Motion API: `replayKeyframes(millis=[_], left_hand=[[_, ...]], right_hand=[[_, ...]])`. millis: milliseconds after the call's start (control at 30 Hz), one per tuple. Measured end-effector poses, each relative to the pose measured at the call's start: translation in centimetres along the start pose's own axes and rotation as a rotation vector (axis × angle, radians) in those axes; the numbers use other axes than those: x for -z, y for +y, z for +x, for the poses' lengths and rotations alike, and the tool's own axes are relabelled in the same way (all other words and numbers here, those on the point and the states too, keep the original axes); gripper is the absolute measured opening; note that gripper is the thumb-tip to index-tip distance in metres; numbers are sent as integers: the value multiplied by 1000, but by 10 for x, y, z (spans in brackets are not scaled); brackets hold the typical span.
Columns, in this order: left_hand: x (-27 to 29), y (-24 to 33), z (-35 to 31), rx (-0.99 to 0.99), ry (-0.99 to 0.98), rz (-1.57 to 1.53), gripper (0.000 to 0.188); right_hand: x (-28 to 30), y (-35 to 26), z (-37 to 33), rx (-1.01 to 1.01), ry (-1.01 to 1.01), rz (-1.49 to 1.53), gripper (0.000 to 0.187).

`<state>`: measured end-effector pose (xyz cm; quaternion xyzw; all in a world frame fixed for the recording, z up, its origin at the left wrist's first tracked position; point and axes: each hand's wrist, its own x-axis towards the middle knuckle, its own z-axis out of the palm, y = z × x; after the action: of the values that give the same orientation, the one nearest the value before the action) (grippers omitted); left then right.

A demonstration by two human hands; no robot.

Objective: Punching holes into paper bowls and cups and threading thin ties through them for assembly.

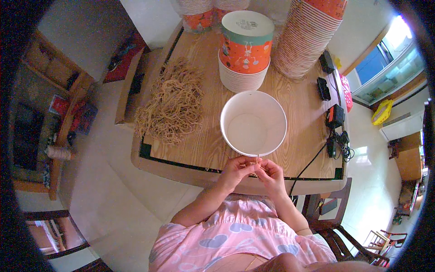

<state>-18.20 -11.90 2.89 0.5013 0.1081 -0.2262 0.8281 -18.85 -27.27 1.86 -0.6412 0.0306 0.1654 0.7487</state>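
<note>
A white paper bucket (pixel 250 131) stands open end up near the table's front edge. My left hand (pixel 239 171) and my right hand (pixel 270 174) meet at its near rim. Both are closed, fingertips pinched together around a short bit of thin tan twine (pixel 258 160); most of it is hidden by the fingers. Left of the bucket lies a tangled heap of tan twine strands (pixel 176 102). Just behind the bucket is an upside-down stack of orange and green printed paper buckets (pixel 245 56).
A tall, leaning stack of paper buckets (pixel 308 38) rises at the back right, with more wrapped stacks (pixel 197 18) at the back left. Black adapters and cables (pixel 335 118) lie along the right side of the wooden table (pixel 303 149). A dark wooden chair (pixel 335 217) stands at the near right.
</note>
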Motion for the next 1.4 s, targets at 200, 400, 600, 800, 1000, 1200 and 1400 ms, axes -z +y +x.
replayKeyframes(millis=[200, 400, 600, 800, 1000, 1200, 1400], left_hand=[[4, -10, 3, -54, 3, -36, 14], [-3, -1, 3, -37, 7, -51, 9], [-5, -1, 4, -158, -28, 34, 10], [1, -1, 3, -97, -12, 27, 9], [-4, -1, 3, -119, 34, 57, 7], [-1, -2, 6, -19, 46, -28, 9], [-4, 0, 8, -173, 149, 192, 13]], right_hand=[[-3, -4, -3, -22, -3, -42, 7], [-1, 1, -8, 13, -19, -8, 6], [0, -12, -2, -42, -18, 8, 9], [1, -9, 0, -49, -20, -4, 11], [3, -10, -2, 5, -47, -50, 12], [3, -10, 0, 40, -47, -100, 10], [6, -7, -1, 63, 81, -53, 3]])
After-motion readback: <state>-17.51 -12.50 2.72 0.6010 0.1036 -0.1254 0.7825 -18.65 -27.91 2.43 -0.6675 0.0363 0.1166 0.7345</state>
